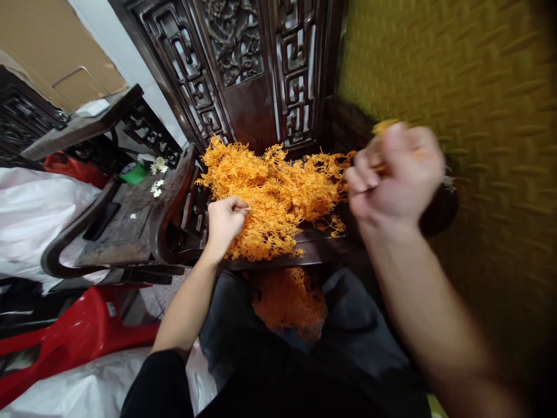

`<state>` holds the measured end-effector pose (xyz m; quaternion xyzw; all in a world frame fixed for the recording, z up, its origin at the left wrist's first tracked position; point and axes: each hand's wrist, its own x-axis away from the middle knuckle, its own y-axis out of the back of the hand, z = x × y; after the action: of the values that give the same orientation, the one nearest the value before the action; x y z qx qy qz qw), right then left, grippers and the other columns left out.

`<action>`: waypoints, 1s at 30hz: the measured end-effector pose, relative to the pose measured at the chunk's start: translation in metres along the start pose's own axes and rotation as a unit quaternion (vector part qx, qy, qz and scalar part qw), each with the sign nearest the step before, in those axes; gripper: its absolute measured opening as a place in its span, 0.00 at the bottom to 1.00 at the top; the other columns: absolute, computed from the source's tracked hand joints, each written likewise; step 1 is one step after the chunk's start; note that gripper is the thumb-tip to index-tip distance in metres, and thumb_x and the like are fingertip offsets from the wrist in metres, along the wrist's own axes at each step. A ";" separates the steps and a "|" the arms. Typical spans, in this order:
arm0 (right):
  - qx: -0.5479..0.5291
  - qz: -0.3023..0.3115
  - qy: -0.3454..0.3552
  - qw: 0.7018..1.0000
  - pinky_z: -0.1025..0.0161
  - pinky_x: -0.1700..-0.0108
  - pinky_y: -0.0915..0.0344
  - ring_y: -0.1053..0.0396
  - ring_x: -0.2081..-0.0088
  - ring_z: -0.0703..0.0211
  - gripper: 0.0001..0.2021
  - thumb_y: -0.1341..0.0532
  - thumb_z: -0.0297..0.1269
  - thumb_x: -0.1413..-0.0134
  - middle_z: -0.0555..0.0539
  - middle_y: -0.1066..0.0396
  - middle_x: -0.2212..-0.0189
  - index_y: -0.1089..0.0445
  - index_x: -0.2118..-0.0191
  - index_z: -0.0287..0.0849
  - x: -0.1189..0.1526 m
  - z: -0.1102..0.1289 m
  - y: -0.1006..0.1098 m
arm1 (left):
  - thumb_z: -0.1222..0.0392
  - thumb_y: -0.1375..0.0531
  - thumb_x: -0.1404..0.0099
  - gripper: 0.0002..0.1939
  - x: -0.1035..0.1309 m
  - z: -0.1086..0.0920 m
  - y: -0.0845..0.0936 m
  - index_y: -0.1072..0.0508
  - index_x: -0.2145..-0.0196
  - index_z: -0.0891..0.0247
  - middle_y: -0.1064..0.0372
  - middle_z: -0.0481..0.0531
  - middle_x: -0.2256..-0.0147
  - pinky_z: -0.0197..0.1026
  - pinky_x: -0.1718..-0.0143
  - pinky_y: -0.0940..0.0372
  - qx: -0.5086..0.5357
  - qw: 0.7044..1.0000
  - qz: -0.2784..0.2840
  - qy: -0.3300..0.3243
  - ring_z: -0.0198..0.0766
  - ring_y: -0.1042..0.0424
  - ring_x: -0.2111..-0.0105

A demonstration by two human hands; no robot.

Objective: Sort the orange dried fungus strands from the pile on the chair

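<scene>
A heap of bright orange, plastic-looking branched sprigs [278,186] is spread on the dark wooden seat [322,249] in front of me. At its left front edge my left hand [224,223] is closed in a pinch, with a thin orange stem showing at the fingertips. My right hand [398,174] is raised right of the heap, closed in a fist and a little blurred. Bits of orange-yellow sprig [385,125] stick out at its top and between the fingers; the rest is hidden in the grip.
Carved dark wood panels [232,40] rise behind the heap. More orange pieces [289,299] lie below, between my knees. To the left are a dark wooden side table [126,232] with a green tape roll [133,173], a red plastic chair [82,325] and white sacks [39,215]. Yellow textured matting [470,87] is at right.
</scene>
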<state>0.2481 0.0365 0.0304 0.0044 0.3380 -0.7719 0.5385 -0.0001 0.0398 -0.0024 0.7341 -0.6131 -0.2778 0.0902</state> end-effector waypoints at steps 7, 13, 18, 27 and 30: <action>-0.024 0.086 -0.094 0.992 0.67 0.84 0.42 0.44 0.85 0.71 0.13 0.37 0.33 0.45 0.54 0.24 0.70 0.45 0.70 0.47 -0.007 -0.020 0.006 | 0.63 0.31 0.43 0.10 -0.014 -0.001 0.011 0.28 0.65 0.60 0.24 0.50 0.59 0.40 0.58 0.29 0.347 0.937 -0.019 -0.021 0.33 0.25 0.66; -0.040 0.160 -0.133 0.977 0.68 0.84 0.43 0.48 0.86 0.72 0.08 0.34 0.33 0.46 0.57 0.32 0.77 0.31 0.60 0.47 -0.004 -0.007 0.013 | 0.66 0.35 0.47 0.24 -0.017 -0.002 0.021 0.31 0.52 0.52 0.32 0.53 0.42 0.41 0.63 0.28 0.393 0.917 -0.013 -0.068 0.29 0.28 0.70; 0.116 0.419 -0.308 0.846 0.67 0.83 0.42 0.43 0.85 0.69 0.15 0.31 0.47 0.44 0.55 0.37 0.84 0.21 0.59 0.40 0.019 -0.011 0.010 | 0.61 0.33 0.44 0.30 -0.021 0.002 0.019 0.34 0.45 0.48 0.33 0.54 0.40 0.39 0.63 0.28 0.357 0.926 -0.024 -0.125 0.29 0.29 0.69; 0.001 0.223 -0.357 0.907 0.70 0.84 0.48 0.51 0.84 0.72 0.19 0.29 0.51 0.49 0.59 0.45 0.85 0.32 0.72 0.41 0.039 -0.044 -0.018 | 0.61 0.36 0.34 0.25 0.015 -0.018 0.004 0.35 0.41 0.48 0.29 0.55 0.43 0.48 0.55 0.27 0.101 0.927 0.025 -0.361 0.41 0.22 0.57; -0.008 0.155 -0.333 0.930 0.70 0.85 0.50 0.51 0.84 0.72 0.16 0.27 0.47 0.50 0.58 0.43 0.83 0.30 0.70 0.40 0.031 -0.041 -0.016 | 0.66 0.36 0.37 0.27 0.024 -0.020 0.009 0.32 0.41 0.51 0.26 0.57 0.45 0.54 0.50 0.28 -0.012 0.901 0.037 -0.433 0.47 0.24 0.49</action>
<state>0.2072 0.0354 -0.0049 -0.2050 0.1408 -0.6327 0.7334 0.0050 0.0112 0.0112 0.5170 -0.6150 -0.5720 -0.1652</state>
